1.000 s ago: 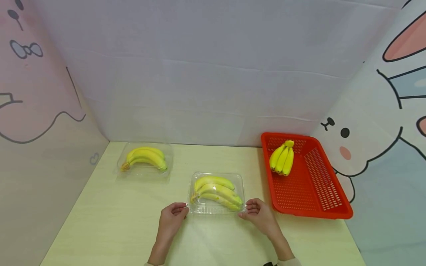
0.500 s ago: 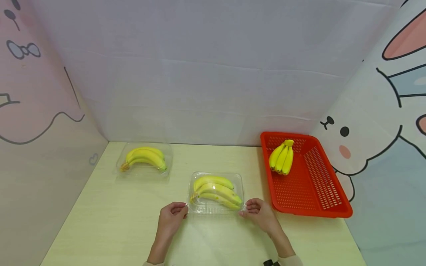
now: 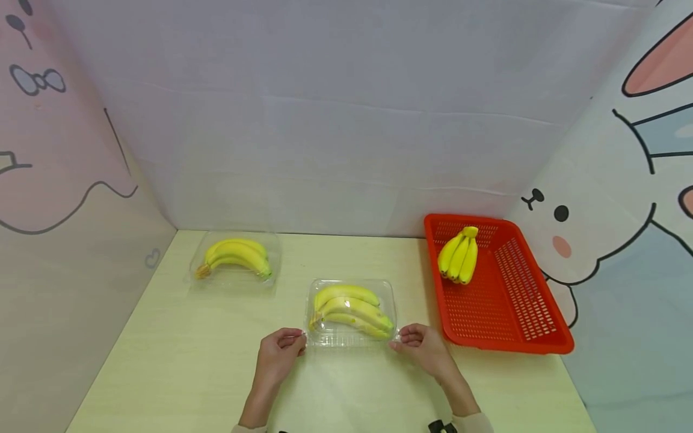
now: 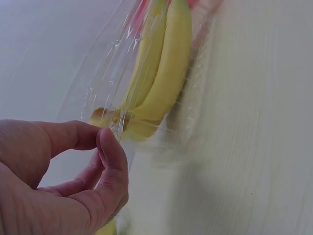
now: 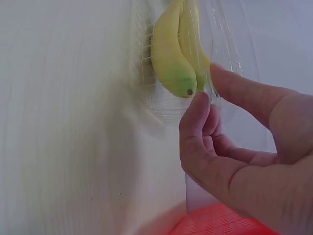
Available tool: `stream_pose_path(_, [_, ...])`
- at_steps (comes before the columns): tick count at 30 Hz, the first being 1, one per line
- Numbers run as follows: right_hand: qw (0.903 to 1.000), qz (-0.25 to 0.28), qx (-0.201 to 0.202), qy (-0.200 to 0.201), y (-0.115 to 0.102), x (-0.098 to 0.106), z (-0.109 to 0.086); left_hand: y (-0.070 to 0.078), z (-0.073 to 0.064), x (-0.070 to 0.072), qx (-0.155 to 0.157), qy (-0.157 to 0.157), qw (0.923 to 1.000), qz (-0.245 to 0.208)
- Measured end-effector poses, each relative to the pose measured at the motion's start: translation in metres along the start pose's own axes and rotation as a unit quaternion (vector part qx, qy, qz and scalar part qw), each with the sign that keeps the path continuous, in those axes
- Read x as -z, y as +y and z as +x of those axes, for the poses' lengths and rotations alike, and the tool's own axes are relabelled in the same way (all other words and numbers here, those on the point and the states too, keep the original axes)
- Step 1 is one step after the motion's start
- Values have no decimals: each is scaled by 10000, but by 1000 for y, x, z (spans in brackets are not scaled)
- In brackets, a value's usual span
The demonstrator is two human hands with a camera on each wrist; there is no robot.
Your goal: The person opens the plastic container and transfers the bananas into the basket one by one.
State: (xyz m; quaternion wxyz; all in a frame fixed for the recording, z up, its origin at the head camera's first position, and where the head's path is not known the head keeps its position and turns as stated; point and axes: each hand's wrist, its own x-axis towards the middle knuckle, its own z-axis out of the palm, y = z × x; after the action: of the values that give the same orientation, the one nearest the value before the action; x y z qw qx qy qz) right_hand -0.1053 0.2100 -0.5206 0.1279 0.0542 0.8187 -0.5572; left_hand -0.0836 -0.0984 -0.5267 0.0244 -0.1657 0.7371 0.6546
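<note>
A clear plastic clamshell box (image 3: 354, 343) with a bunch of bananas (image 3: 352, 310) inside lies in the middle of the table. My left hand (image 3: 278, 355) pinches its near left corner between thumb and index finger; the left wrist view shows the rim caught at those fingertips. At the near right corner my right hand (image 3: 425, 352) pinches the rim the same way. In the right wrist view, the green tip of a banana (image 5: 173, 58) shows through the plastic beside my fingers.
A second clear box (image 3: 233, 284) holding bananas (image 3: 238, 255) stands at the back left. On the right is a red plastic basket (image 3: 509, 313), with a small bunch of bananas (image 3: 459, 255) in its far left part. A pale cloth wall (image 3: 346, 150) closes the back.
</note>
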Motion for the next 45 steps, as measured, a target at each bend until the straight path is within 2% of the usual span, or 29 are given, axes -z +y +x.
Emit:
stream_pose_path(14, [9990,149,84,-412,-2,6,-2,0,-1,1,34,-20,10000,29])
stream_pose_path(21, [9965,484,157,-665,-2,8,-1,0,1,1,8,31,10000,91])
stream_pose_path(27, [9952,421,234,-856,-2,11,-1,1,3,1,72,79,9999,56])
stream_pose_path(34, [9957,-264,584,-673,-1,12,-1,0,4,2,195,44,9998,-15])
stream_pose_path(45, [9958,-229,702,-545,-5,11,-4,-3,17,4,75,55,9997,-225])
